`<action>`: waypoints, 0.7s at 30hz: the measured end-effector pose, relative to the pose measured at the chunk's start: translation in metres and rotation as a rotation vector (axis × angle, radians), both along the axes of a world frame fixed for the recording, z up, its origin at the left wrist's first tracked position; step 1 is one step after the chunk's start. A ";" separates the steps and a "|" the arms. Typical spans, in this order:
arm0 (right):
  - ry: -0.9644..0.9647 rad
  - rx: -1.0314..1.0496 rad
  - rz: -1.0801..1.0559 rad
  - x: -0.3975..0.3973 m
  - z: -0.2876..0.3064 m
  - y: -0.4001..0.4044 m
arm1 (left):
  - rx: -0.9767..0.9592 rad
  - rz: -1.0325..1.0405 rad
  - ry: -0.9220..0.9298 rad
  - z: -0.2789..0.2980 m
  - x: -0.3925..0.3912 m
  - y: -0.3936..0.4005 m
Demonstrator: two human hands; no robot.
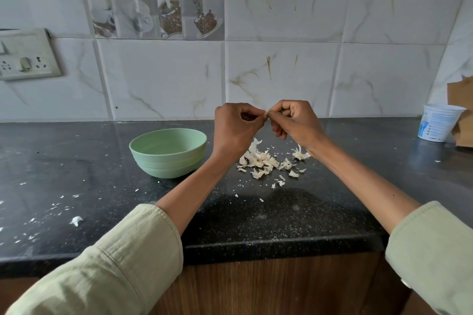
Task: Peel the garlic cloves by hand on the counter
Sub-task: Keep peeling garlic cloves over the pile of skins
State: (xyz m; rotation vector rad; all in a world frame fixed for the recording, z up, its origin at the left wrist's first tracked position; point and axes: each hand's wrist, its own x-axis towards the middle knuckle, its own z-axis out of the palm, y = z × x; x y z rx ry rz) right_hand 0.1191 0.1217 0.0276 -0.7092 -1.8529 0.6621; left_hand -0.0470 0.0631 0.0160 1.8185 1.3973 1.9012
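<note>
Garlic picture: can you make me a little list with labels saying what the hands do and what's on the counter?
left hand: left hand pinches the garlic clove
right hand: right hand pinches the same clove
where: held up above the counter
peels: pile of garlic skins under the hands
bowl: green bowl, left of the pile; inside not visible
cup: white cup, far right

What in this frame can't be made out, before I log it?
Head view only:
- Garlic clove: nearly hidden by the fingertips of the left hand and right hand; how far it is peeled is unclear.
- Green bowl: its near wall hides the bottom.
- White cup: print too small to read.
- Brown cardboard: cut off by the right edge.
</note>
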 end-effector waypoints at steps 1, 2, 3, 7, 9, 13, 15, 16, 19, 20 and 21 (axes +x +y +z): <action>0.002 -0.003 0.001 0.000 0.000 0.000 | 0.001 0.003 -0.003 0.000 0.000 0.000; 0.004 -0.008 0.003 0.000 0.000 0.000 | 0.003 0.007 -0.009 0.000 0.000 0.000; 0.009 -0.012 0.005 0.000 0.001 -0.001 | 0.005 0.009 -0.017 0.000 0.001 0.000; 0.019 -0.014 0.024 0.000 0.002 -0.003 | 0.005 0.013 -0.016 0.000 0.001 -0.001; 0.015 -0.015 0.024 0.001 0.002 -0.004 | 0.004 0.013 0.003 0.000 0.002 -0.002; 0.004 -0.018 0.035 0.000 0.002 -0.004 | -0.011 0.009 -0.020 0.000 0.001 -0.003; 0.002 -0.019 0.043 0.001 0.002 -0.004 | -0.018 0.008 -0.033 0.001 0.001 -0.003; 0.000 -0.019 0.045 0.001 0.003 -0.004 | -0.022 0.007 -0.037 0.001 0.001 -0.004; -0.010 -0.023 0.047 0.000 0.003 -0.005 | -0.042 -0.001 -0.065 0.001 0.001 -0.005; -0.013 -0.027 0.047 0.000 0.003 -0.004 | -0.046 -0.001 -0.067 0.002 0.001 -0.006; -0.015 -0.030 0.047 0.000 0.003 -0.004 | -0.049 -0.001 -0.065 0.002 0.001 -0.006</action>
